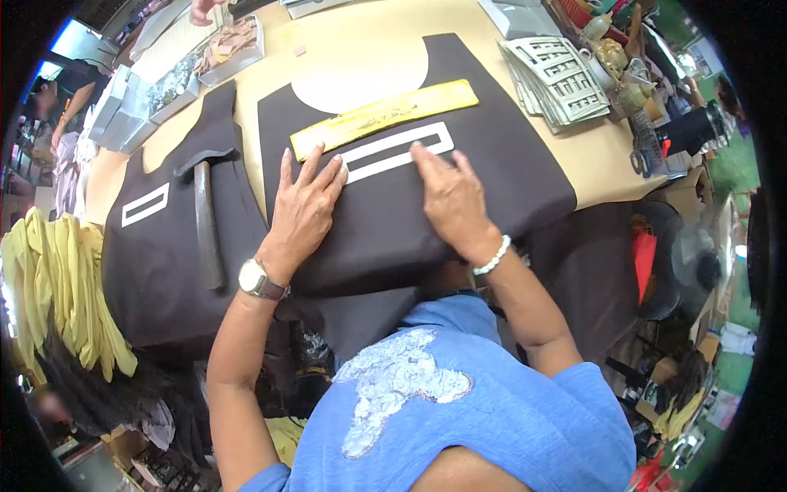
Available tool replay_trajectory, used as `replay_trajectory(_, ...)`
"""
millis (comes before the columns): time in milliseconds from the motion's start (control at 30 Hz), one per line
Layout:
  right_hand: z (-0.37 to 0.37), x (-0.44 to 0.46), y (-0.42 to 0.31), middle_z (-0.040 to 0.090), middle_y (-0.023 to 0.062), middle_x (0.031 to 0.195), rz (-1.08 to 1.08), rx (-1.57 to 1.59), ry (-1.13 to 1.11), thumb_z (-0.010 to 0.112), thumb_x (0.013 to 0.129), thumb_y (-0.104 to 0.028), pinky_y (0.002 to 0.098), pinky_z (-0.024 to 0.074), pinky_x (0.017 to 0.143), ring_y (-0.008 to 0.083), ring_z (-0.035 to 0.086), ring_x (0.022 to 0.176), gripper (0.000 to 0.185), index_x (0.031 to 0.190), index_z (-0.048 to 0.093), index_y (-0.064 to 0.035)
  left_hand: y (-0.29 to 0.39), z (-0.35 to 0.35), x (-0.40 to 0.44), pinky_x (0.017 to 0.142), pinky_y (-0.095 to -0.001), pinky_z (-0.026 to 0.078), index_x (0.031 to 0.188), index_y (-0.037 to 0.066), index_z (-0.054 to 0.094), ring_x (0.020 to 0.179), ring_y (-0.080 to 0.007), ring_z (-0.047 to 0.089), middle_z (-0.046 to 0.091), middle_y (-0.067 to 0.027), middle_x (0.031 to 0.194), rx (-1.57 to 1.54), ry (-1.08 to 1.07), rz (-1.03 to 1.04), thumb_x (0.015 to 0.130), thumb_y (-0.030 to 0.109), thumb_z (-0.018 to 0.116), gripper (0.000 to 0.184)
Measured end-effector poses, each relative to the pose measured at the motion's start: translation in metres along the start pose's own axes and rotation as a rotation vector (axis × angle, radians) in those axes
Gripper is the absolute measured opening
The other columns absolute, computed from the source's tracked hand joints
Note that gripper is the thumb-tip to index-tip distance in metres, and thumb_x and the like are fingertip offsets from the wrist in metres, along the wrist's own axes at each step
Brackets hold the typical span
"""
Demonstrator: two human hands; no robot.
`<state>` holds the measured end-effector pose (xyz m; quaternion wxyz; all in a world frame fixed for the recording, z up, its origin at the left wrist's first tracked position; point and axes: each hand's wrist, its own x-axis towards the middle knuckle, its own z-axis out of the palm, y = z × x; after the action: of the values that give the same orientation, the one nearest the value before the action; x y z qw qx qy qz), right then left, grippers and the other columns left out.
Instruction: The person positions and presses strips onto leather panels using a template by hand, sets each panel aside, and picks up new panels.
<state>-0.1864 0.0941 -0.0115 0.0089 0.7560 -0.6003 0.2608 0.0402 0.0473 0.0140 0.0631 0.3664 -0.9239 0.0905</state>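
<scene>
A dark cut fabric panel [500,156] with a curved neckline lies flat on the table in front of me. On it rests a white rectangular frame piece [381,170] with a long slot through its middle. My left hand [307,205] lies with fingers apart at the frame's left end, fingertips close to a yellow strip [385,115] just above. At the frame's right part, the extended index finger of my right hand [455,201] touches it. A second dark panel [164,262], with a similar white frame [145,205] and a hammer [205,213] on it, lies to the left.
Printed card sheets [557,82] are stacked at the back right beside cluttered tools. Open boxes, one holding tan pieces [225,49], stand at the back left. Yellow cloths [61,287] hang over the left edge. Another person's hand [205,10] shows at the far edge.
</scene>
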Motion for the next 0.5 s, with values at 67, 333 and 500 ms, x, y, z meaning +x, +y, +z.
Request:
replay_trajectory(67, -0.007, -0.001, 0.019, 0.062, 0.0179, 0.111, 0.052, -0.055, -0.01, 0.041, 0.083, -0.001, 0.0486, 0.0371, 0.098, 0.025, 0.06, 0.106, 0.041, 0.122, 0.049, 0.0027, 0.006, -0.002, 0.002, 0.109, -0.0547, 0.019, 0.117, 0.002, 0.056, 0.132, -0.0278, 0.032, 0.054, -0.0095, 0.124, 0.094, -0.028, 0.029, 0.077, 0.001, 0.05, 0.041)
replay_trajectory(333, -0.019, 0.003, 0.026, 0.064, 0.012, 0.109, 0.07, -0.284, -0.032, 0.043, 0.086, -0.003, 0.0567, 0.0303, 0.1, 0.0225, 0.06, 0.105, 0.036, 0.12, 0.053, -0.0045, 0.037, -0.01, 0.005, 0.11, -0.0546, 0.019, 0.091, -0.003, 0.068, 0.13, -0.0327, 0.033, 0.06, -0.0172, 0.106, 0.535, -0.19, 0.068, 0.076, 0.014, 0.055, 0.026)
replay_trajectory(500, -0.018, -0.001, 0.049, 0.065, 0.0134, 0.102, 0.137, -0.414, 0.043, 0.044, 0.085, -0.008, 0.0572, 0.0296, 0.1, 0.0232, 0.06, 0.103, 0.039, 0.123, 0.05, -0.0026, 0.036, -0.013, -0.005, 0.107, -0.054, 0.024, 0.084, 0.0, 0.07, 0.119, -0.0321, 0.046, 0.064, -0.0166, 0.095, 0.513, -0.227, -0.075, 0.076, 0.016, 0.058, 0.022)
